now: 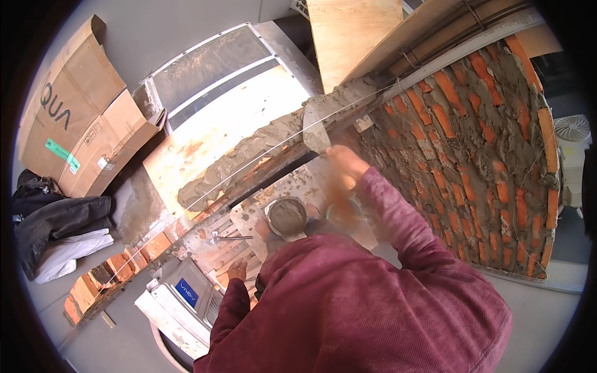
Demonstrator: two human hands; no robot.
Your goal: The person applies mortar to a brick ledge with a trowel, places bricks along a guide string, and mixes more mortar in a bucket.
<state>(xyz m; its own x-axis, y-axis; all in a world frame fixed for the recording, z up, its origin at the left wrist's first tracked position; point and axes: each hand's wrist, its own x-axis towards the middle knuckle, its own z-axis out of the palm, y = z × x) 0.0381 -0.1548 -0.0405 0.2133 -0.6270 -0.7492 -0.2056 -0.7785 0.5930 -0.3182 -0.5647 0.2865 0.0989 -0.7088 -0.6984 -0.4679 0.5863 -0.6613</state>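
My right hand (347,164) is closed round a trowel, its arm stretched forward in a maroon sleeve. The trowel's pale blade (316,128) lies against the grey mortar bed (239,158) along the top of the low wall. My left hand (237,270) hangs low on the left, loosely open, with nothing visible in it. Below the wall, between the two arms, stands a bucket of mortar (288,216). A hammer (230,237) lies on the boards close to my left hand. A brown blur under my right forearm cannot be made out.
A taut string (264,153) runs along the wall. Loose bricks (118,264) sit at its left end. On the right rises a mortar-smeared brick wall (479,155). A cardboard box (78,118), dark cloth (62,217), a plywood sheet (354,34) and a white box (180,298) stand around.
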